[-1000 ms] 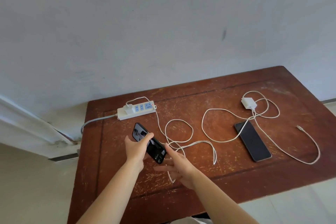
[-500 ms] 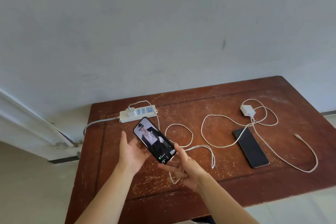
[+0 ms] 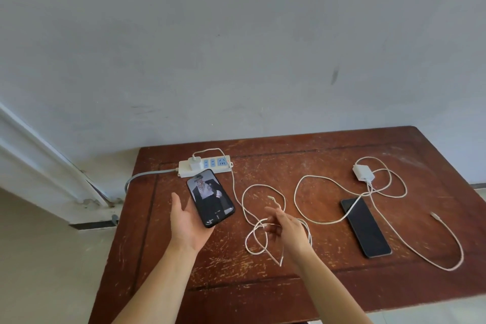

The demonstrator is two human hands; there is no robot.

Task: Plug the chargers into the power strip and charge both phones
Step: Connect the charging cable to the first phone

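Observation:
A phone with a lit screen [image 3: 210,197] lies tilted on the palm and fingers of my left hand [image 3: 185,226], just in front of the white power strip [image 3: 207,167]. One white charger [image 3: 194,163] is plugged into the strip's left socket. Its cable [image 3: 238,192] runs to loops under my right hand [image 3: 286,230]. That hand is blurred, and the cable's plug end [image 3: 272,198] sticks up from its fingers, apart from the phone. A second charger [image 3: 363,173] lies unplugged at the back right. A dark phone [image 3: 366,229] lies flat nearby.
The worn brown wooden table [image 3: 328,287] stands against a grey wall. The second charger's cable loops across the dark phone's top and ends in a free plug [image 3: 434,216] at the right. The strip's grey cord [image 3: 142,176] drops off the left edge.
The phone turned screen-up and lit. My right hand left the phone's lower end and moved right with the cable end. The left hand flattened under the phone.

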